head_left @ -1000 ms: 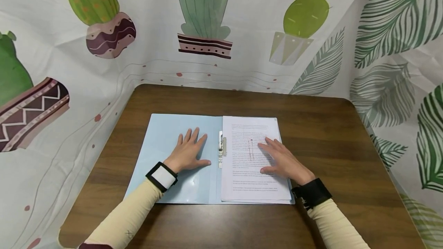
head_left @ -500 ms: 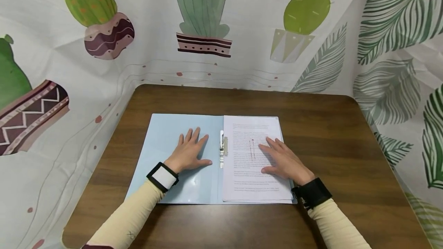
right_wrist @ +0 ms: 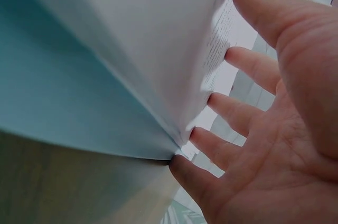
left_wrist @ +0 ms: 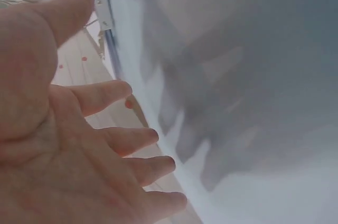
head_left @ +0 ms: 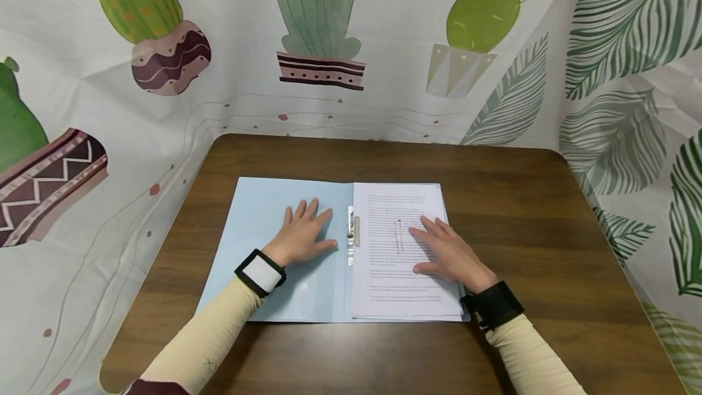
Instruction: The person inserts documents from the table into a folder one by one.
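A light blue folder lies spread on the table, its left cover bare. On its right side is a stack of printed paper with thin reddish marks mid-page. A metal lever clip sits along the spine. Fingers spread, my left hand is over the left cover; in the left wrist view its shadow falls on the blue surface and the palm holds nothing. My right hand rests with spread fingers on the paper's right part. In the right wrist view its fingertips touch the sheets near the edge.
The folder lies on a brown wood-grain table with rounded corners. Behind and beside the table hangs a white cloth printed with cacti and leaves. Each wrist wears a black strap.
My left hand has shifted slightly away from me and seems lifted a little from the cover. My right hand stays in place on the paper.
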### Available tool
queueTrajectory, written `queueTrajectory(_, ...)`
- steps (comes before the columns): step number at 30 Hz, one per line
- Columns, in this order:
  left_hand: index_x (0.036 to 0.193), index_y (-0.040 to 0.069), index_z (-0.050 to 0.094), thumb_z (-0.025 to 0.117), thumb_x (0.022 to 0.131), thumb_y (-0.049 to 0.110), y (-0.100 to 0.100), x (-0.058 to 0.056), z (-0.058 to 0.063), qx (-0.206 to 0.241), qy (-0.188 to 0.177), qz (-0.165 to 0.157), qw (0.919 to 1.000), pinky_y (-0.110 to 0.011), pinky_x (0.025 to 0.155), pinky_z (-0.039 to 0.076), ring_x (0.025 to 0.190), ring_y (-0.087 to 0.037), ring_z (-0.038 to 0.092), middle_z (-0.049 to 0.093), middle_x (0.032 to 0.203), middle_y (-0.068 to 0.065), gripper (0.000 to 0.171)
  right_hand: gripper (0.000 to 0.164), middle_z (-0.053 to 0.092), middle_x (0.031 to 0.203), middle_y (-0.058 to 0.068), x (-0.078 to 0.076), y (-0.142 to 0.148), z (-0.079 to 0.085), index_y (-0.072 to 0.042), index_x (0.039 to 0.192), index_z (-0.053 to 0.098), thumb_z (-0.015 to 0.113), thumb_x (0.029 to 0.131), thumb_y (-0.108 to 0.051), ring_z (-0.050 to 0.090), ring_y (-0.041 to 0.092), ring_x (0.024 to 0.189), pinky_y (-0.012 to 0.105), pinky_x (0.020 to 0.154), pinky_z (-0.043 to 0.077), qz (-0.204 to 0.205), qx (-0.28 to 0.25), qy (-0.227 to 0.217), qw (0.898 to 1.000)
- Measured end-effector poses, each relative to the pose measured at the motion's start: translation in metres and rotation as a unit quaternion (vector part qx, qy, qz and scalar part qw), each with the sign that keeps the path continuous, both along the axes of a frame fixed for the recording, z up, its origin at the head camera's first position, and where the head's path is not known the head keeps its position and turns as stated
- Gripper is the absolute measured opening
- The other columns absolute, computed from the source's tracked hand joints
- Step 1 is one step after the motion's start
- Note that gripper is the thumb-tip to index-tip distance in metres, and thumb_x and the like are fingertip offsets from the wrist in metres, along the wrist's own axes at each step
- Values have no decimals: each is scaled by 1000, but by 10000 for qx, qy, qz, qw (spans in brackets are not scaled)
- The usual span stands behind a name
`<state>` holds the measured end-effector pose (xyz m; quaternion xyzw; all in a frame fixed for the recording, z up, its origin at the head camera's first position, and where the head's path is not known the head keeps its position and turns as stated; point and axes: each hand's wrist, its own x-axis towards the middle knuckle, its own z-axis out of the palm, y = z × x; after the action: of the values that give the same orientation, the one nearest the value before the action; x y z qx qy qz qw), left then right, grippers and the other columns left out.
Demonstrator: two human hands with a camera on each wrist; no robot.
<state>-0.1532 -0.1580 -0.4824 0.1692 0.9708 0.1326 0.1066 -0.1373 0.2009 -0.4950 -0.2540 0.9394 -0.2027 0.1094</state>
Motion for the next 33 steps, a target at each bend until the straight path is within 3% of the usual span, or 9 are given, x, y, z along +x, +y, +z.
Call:
queueTrajectory(3,154,8,47,67,99,46,7,-7,6,-8,46,-31,10000,-75,114,15,148,-54,24,30,162,-28,70,84,31,163,25,1,0,-2,-9,152,51,88,81,-36,23,52,149,67,115,27,6,9,39,10000)
queueTrajectory(6,148,5,54,66,101,39,15,-18,11,194,233,-132,9995,-73,114,20,143,-48,41,46,154,-25,60,82,33,162,26,3,0,-2,-8,151,52,88,81,-34,25,53,149,67,114,28,18,-28,136,9999)
queueTrajectory(8,143,2,59,67,102,33,20,-26,12,415,344,-203,9983,-67,112,32,132,-42,54,58,142,-23,52,81,34,161,26,4,0,-1,-7,150,53,88,81,-32,26,54,148,67,114,28,13,-75,184,9998)
queueTrajectory(11,135,-1,65,67,101,24,27,-37,9,794,390,-231,9958,-53,99,49,111,-34,67,70,121,-19,41,80,34,162,26,5,-2,0,-7,150,53,88,82,-31,26,53,148,67,114,28,-8,-94,133,9999)
queueTrajectory(14,129,-1,68,67,102,20,31,-47,3,1029,232,-126,9943,-41,81,55,93,-25,68,72,105,-14,35,81,33,162,24,5,-3,-1,-9,151,52,87,82,-31,24,53,149,67,114,28,-25,-62,62,10000)
queueTrajectory(18,119,3,74,66,102,19,35,-55,-4,1175,117,41,9930,-35,72,51,80,-18,63,72,94,-7,24,81,33,163,24,4,-3,-3,-9,152,52,87,83,-32,23,52,150,66,115,26,-3,-35,60,10000)
queueTrajectory(23,104,7,79,69,100,15,39,-62,-7,1299,192,68,9913,-36,75,51,82,-18,61,73,96,-5,14,81,33,162,24,2,-1,-3,-8,151,52,87,82,-32,23,52,150,65,116,26,41,-29,128,9999)
queueTrajectory(33,92,9,81,74,95,13,41,-73,-16,1496,368,90,9880,-36,77,53,82,-17,63,74,91,-2,8,82,32,163,24,1,3,-2,-8,152,51,87,82,-33,22,52,150,66,116,24,-1,-56,100,9999)
